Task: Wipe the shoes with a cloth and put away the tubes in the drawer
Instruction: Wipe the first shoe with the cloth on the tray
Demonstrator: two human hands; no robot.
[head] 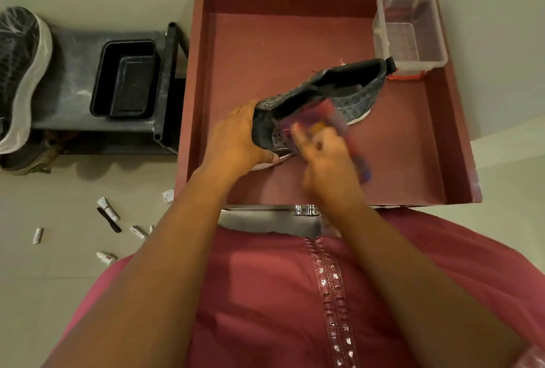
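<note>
Left hand (236,134): gripping the toe end of the dark grey textured shoe (333,96), tilting it over the open maroon drawer (436,143).
Right hand (327,158): blurred, clutching a multicoloured cloth (339,123) against the shoe.
Tubes: small white tubes (108,208) lying scattered on the floor (59,261), left of the drawer.

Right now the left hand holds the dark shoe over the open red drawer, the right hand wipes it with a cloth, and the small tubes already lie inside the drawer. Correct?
Not quite. In the head view the small white tubes lie on the pale floor, left of the open red drawer. The rest stands.
</note>
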